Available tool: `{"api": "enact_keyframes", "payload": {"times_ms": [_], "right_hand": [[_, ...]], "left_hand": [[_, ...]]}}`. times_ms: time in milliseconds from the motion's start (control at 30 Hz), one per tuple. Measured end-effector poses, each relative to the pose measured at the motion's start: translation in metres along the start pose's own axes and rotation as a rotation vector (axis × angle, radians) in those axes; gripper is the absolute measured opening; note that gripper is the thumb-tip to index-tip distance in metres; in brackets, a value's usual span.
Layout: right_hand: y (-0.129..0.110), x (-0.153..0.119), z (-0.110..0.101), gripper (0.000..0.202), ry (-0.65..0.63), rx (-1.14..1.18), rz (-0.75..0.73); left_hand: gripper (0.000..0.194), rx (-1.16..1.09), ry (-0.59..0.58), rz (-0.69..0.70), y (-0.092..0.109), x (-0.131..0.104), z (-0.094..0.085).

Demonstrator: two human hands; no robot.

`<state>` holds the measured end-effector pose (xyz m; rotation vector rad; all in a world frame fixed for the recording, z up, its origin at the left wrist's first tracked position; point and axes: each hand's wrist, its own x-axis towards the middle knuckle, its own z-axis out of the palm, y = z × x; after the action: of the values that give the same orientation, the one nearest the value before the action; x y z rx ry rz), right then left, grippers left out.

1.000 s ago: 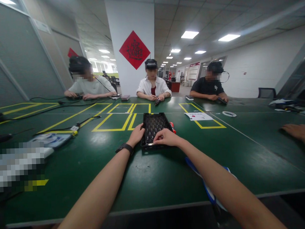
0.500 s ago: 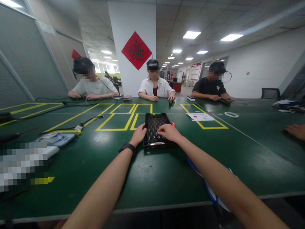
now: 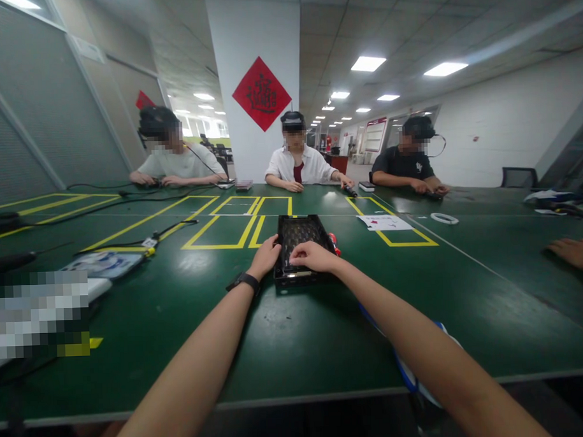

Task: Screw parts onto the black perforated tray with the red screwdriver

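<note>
A shallow black tray (image 3: 301, 234) with a patterned, grid-like inside lies on the green table in front of me. My left hand (image 3: 264, 261) is closed on its left wall, the thumb lying along the rim. Over the near half of the tray is my right hand (image 3: 314, 256), its fingertips pinched low at the inside. Whatever those fingertips hold, if anything, is too small to make out. Against the tray's right side sits a red object (image 3: 336, 244), partly hidden by my right hand.
Yellow tape outlines mark the green table (image 3: 277, 346). A printed sheet (image 3: 385, 223) and a white ring (image 3: 444, 219) lie to the right, a flat pouch (image 3: 102, 263) to the left. Beneath my right forearm is a blue-and-white item (image 3: 406, 367). Three people sit opposite; another person's hand (image 3: 572, 253) rests far right.
My right hand has shifted left across the tray, still pinched. More of the red object shows. My left hand stays put. The person opposite has moved a dark object to the right.
</note>
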<state>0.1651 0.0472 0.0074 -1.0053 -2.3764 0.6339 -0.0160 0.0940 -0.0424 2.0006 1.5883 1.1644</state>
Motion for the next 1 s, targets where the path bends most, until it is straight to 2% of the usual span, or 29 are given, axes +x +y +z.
{"api": "enact_keyframes", "payload": {"times_ms": [100, 400, 733, 867, 933, 1000], "right_hand": [[-0.006, -0.001, 0.003, 0.018, -0.057, 0.034, -0.038], [-0.005, -0.001, 0.011, 0.015, -0.097, -0.034, -0.089], [-0.005, -0.001, 0.014, 0.015, -0.044, 0.003, -0.056], [-0.008, 0.0, 0.012, 0.014, 0.051, -0.004, -0.06], [-0.009, -0.001, 0.004, 0.014, 0.157, -0.039, -0.056], [-0.006, -0.004, -0.011, 0.017, 0.291, -0.104, 0.026]], "left_hand": [[0.049, -0.011, 0.005, 0.003, -0.001, 0.0, 0.0], [0.049, -0.028, 0.013, 0.0, -0.002, 0.001, 0.001], [0.047, -0.012, 0.013, -0.004, -0.002, 0.0, 0.001], [0.048, -0.006, 0.008, -0.01, 0.0, -0.001, 0.0], [0.048, -0.005, 0.003, -0.008, 0.0, -0.001, 0.0], [0.049, -0.011, -0.002, -0.004, 0.001, -0.001, -0.001]]}}
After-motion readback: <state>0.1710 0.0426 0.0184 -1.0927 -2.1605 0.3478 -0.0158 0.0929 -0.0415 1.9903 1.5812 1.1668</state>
